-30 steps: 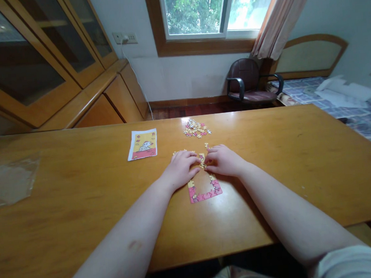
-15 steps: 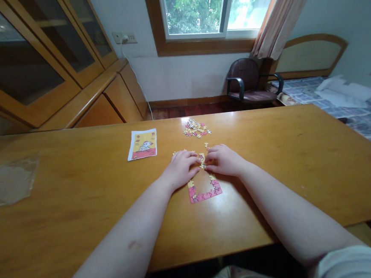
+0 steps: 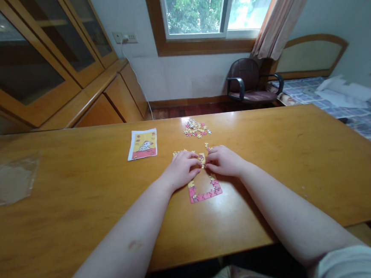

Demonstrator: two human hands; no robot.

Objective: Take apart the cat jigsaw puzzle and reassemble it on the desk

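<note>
Over the upper part of a partly joined jigsaw border (image 3: 206, 195), my left hand (image 3: 184, 166) and my right hand (image 3: 223, 161) face each other with fingertips almost meeting. Both hands have curled fingers, closed on small yellow puzzle pieces (image 3: 202, 158) between them. The border's pink lower edge and parts of its yellow sides show below my hands; its upper part is mostly covered. Loose yellow pieces peek out beyond the left hand's knuckles, and a small yellow piece (image 3: 207, 146) lies just past the right fingers.
A heap of loose puzzle pieces (image 3: 195, 129) lies near the table's far edge. To the left is a picture card (image 3: 142, 145) with a white animal on yellow and pink. A clear plastic bag (image 3: 9, 183) rests at the far left of the wooden table (image 3: 89, 181).
My fingertips have shifted very slightly around the small pieces between them, the right hand a touch lower. The border, heap and card have stayed in place.
</note>
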